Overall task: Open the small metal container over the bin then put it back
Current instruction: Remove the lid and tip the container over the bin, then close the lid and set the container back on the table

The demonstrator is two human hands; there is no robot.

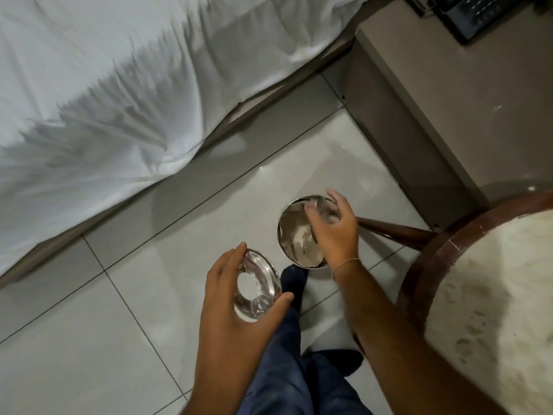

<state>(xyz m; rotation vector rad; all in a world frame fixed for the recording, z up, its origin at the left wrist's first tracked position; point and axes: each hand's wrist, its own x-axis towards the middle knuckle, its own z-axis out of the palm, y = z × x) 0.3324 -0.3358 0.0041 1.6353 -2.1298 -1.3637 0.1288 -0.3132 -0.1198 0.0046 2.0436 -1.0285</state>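
The round, shiny metal lid (258, 285), dusted with pale residue, is held in the left hand (230, 298), whose fingers (232, 256) are spread around its rim with the thumb pressed to the near edge. The small metal container itself (321, 209) appears to be held in the right hand (333, 232), but it is blurred and largely hidden, so exactly how the fingers close on it cannot be told; they are curled as if clamped on it. Directly beneath that hand stands a round silver metal bin (291, 235) on the pale tiled floor (134, 339), with crumpled paper-like waste visible inside. A white-sheeted bed (104, 85) lies to the left, and a round wooden-rimmed surface (484, 310) with a pale top is seen at the right, which may be where the container belongs. The opening is judged to be done, with emptying in hand. For this step to go well, the container should be kept squarely above the bin mouth, tipped gradually so that loose powder falls inside and not onto the floor, and perhaps tapped lightly. The lid should be held level and apart from the bin until it is refitted, then pressed on evenly before the container is returned.
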